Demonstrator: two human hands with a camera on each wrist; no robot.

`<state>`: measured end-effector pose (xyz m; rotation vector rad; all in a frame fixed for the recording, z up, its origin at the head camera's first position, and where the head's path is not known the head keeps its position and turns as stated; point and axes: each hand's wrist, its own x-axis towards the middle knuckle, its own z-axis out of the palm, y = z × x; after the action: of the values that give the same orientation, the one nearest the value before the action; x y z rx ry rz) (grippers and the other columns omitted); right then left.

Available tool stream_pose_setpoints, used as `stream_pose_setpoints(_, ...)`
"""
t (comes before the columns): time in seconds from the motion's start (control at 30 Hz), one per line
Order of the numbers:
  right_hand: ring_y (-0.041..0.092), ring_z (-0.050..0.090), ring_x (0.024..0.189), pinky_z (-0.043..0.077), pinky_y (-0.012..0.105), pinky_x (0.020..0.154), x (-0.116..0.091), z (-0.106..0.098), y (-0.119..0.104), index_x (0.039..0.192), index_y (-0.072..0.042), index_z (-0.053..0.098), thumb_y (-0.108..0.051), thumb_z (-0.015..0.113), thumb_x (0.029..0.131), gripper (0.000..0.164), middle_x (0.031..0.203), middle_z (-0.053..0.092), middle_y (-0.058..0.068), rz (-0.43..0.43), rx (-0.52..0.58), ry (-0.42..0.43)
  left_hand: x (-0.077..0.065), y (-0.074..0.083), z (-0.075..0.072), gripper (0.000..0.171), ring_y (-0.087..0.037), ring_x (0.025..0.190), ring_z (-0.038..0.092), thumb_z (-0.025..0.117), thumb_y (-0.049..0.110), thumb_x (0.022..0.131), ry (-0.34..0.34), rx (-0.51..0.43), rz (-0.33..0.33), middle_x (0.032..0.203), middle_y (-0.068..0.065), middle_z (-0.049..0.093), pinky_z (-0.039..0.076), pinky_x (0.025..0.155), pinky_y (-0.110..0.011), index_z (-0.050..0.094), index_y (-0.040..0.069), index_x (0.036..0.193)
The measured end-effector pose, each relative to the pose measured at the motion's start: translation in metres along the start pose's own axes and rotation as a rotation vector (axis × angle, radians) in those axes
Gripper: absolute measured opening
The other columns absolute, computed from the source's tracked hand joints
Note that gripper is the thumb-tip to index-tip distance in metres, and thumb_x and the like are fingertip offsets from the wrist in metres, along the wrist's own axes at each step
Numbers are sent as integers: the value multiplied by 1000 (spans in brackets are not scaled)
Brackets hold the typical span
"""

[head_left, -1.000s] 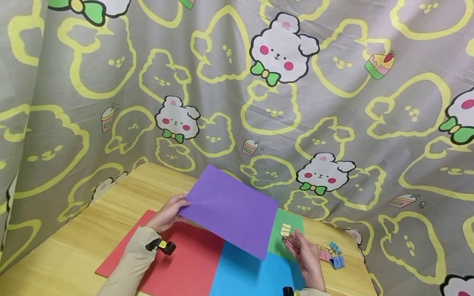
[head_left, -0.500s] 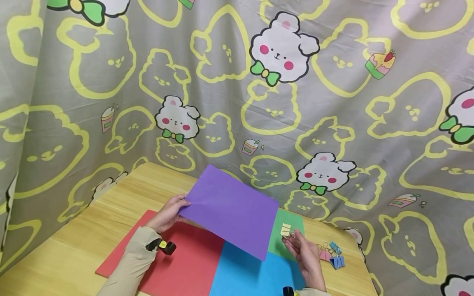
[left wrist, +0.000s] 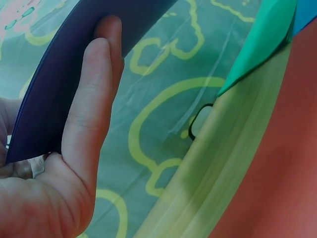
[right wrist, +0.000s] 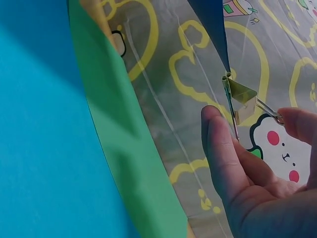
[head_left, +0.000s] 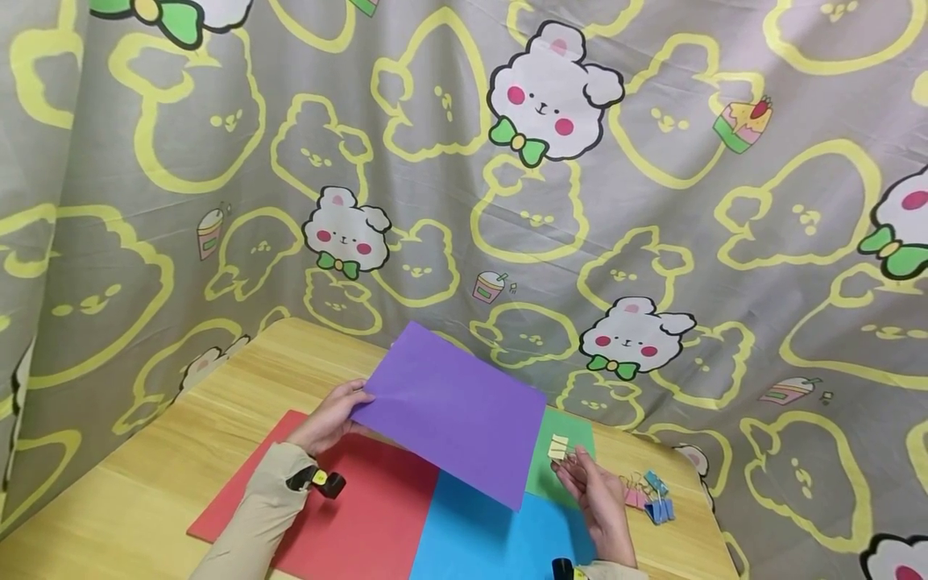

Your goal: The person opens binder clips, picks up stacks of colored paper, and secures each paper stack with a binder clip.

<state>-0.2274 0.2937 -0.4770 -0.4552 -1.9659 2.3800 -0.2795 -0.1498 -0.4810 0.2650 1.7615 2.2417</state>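
Note:
My left hand (head_left: 329,420) holds a purple sheet (head_left: 453,411) by its left edge, thumb on top and fingers beneath. The sheet is raised and tilted above the coloured sheets. In the left wrist view, fingers (left wrist: 91,94) lie straight along the underside of the dark-looking sheet (left wrist: 54,89). My right hand (head_left: 596,499) pinches a pale yellow binder clip (head_left: 557,447) by its wire handles. The clip is just right of the purple sheet's right edge, with a small gap in the head view. In the right wrist view, the clip (right wrist: 243,101) lines up with the sheet's corner; contact cannot be told.
Red (head_left: 355,511), blue (head_left: 500,536) and green (head_left: 561,467) sheets lie on the wooden table (head_left: 145,467). Pink binder clips (head_left: 635,494) and blue binder clips (head_left: 660,510) sit to the right of my right hand. A patterned curtain (head_left: 449,185) hangs behind the table.

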Motion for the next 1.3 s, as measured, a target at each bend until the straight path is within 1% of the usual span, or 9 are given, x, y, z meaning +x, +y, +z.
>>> stream_pose_setpoints(0.1, 15, 75, 88, 58, 26, 85, 0, 2, 0, 110, 0, 65, -37, 62, 97, 40, 89, 77, 5, -5, 1, 1, 0, 0, 0, 36, -9, 76, 68, 44, 13, 103, 2, 2, -3, 90, 2, 65, 58, 64, -27, 38, -6, 133)
stream_pose_setpoints(0.33, 16, 76, 86, 59, 26, 84, 0, 3, 0, 98, -5, 69, -33, 63, 96, 29, 85, 77, 7, 2, 50, 2, 1, 0, 2, 38, -9, 78, 68, 43, 13, 103, 7, 17, -6, 93, 2, 64, 57, 66, -29, 37, -7, 135)
stream_pose_setpoints(0.6, 17, 75, 89, 58, 28, 87, 0, 5, 2, 107, -3, 67, -35, 65, 94, 35, 92, 77, 8, 5, 49, -21, 4, -3, 3, 37, -9, 77, 69, 42, 13, 103, -10, 10, -6, 92, 2, 65, 58, 65, -27, 38, -6, 135)
stream_pose_setpoints(0.8, 16, 75, 91, 58, 27, 88, -1, 7, 1, 102, -6, 69, -35, 64, 95, 30, 93, 77, 7, 13, 72, -40, 6, -4, 2, 32, -9, 78, 68, 42, 12, 103, 5, 8, -8, 93, 2, 64, 58, 66, -28, 40, -4, 131)
stream_pose_setpoints(0.97, 16, 75, 92, 57, 27, 88, 1, 8, 1, 100, -7, 70, -33, 62, 97, 28, 95, 77, 9, 9, 79, -56, 6, -3, 1, 33, -10, 77, 68, 43, 12, 103, 18, 5, -11, 92, 2, 65, 58, 65, -28, 40, -4, 132)
stream_pose_setpoints(1.07, 17, 75, 92, 58, 27, 88, 1, 9, 2, 104, -5, 69, -33, 61, 97, 29, 95, 77, 8, 9, 76, -57, 5, -3, 1, 34, -10, 77, 69, 43, 12, 103, 5, 5, -5, 91, 2, 65, 58, 64, -27, 39, -5, 133)
stream_pose_setpoints(1.13, 17, 74, 94, 57, 28, 89, 0, 10, 2, 110, -2, 67, -33, 61, 97, 34, 96, 77, 9, 11, 70, -61, 5, -3, 1, 35, -9, 77, 69, 43, 12, 103, -4, 3, 0, 91, 2, 65, 58, 64, -27, 38, -6, 133)
stream_pose_setpoints(1.23, 18, 74, 96, 57, 29, 90, 0, 13, 2, 118, 3, 62, -33, 62, 97, 42, 101, 76, 12, 9, 65, -63, 5, -2, 2, 36, -9, 78, 69, 43, 12, 103, -4, 3, -2, 92, 2, 65, 58, 66, -28, 38, -6, 134)
stream_pose_setpoints(1.3, 18, 74, 97, 57, 29, 90, 0, 14, 2, 119, 3, 60, -34, 62, 97, 44, 103, 76, 13, 7, 65, -67, 5, -2, 3, 36, -10, 78, 69, 43, 13, 103, 2, 4, -6, 92, 2, 65, 58, 67, -29, 39, -6, 134)
